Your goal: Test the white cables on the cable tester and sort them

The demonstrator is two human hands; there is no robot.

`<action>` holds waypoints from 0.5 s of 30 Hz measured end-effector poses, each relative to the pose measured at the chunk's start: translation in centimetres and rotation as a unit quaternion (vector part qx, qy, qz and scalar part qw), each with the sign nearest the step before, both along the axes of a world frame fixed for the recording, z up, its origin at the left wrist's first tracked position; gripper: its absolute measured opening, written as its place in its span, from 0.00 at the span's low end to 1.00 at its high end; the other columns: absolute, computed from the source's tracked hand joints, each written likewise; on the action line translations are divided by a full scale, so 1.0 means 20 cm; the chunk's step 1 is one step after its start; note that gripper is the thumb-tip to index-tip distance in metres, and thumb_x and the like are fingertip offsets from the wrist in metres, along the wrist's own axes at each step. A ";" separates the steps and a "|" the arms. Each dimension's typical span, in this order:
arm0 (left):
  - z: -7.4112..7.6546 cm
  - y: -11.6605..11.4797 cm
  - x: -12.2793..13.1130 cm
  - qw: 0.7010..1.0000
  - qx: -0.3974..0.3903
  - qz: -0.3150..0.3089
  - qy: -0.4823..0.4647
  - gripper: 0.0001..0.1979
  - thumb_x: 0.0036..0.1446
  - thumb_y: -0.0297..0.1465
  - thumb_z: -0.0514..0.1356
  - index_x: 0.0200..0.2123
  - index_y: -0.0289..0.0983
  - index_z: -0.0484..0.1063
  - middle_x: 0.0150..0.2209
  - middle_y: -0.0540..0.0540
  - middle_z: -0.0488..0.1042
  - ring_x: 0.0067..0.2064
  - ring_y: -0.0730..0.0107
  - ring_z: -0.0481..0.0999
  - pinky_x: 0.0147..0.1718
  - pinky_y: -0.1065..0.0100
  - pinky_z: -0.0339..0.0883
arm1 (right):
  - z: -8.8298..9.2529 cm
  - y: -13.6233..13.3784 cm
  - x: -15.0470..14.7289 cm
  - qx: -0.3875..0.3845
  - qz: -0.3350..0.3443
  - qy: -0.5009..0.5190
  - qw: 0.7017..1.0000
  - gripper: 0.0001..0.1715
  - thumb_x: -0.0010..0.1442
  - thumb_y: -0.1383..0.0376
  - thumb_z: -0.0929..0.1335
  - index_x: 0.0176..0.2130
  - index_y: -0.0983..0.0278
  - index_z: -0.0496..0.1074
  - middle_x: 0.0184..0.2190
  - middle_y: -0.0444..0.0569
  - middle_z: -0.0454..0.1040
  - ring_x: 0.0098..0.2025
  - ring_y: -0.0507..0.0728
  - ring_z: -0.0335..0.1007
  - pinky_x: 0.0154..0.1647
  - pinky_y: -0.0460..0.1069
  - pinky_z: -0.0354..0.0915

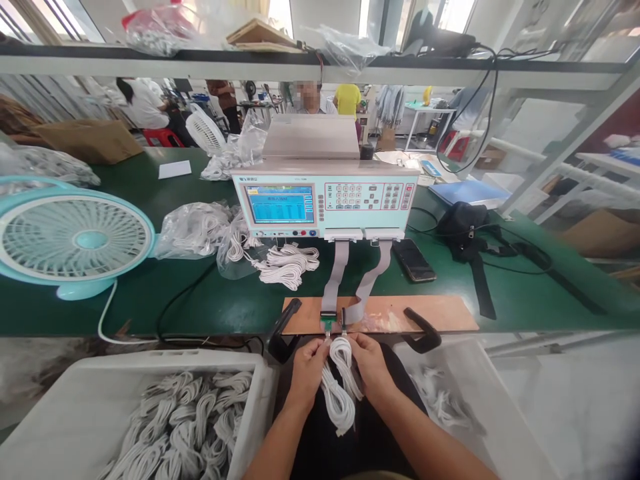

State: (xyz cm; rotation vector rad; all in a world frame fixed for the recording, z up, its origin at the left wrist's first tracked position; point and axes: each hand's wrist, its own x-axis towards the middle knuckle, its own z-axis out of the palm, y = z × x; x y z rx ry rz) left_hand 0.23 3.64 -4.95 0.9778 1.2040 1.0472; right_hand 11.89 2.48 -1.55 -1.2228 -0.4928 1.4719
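My left hand (309, 365) pinches one end of a bundled white cable (339, 405) near its plug. My right hand (371, 363) is closed on the other end, beside the loops. The bundle hangs between both hands over my lap. Just above my fingertips, the cable ends meet a small green circuit board (328, 325) and a second connector (344, 321); how far they are plugged in is too small to tell. From these, a left ribbon cable (336, 273) and a right ribbon cable (376, 272) run up to a bench tester (370, 193) with a lit blue screen.
A copper-coloured board (387, 315) lies along the table edge between two black clamps (287, 323) (423, 330). White cable bundles (290, 265) and a phone (414, 260) lie nearby. A fan (77, 237) stands left. Bins (240, 358) (493, 380) flank my lap. People are beyond.
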 end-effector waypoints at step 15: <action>0.00 -0.02 0.04 0.995 0.034 0.058 -0.075 0.15 0.51 0.39 0.59 0.30 0.31 0.73 0.27 0.47 0.68 0.31 0.72 0.65 0.33 0.73 0.60 | 0.02 0.00 0.00 0.008 0.020 0.015 1.000 0.22 0.39 0.55 0.74 0.24 0.70 0.68 0.20 0.45 0.67 0.23 0.47 0.56 0.25 0.43 0.55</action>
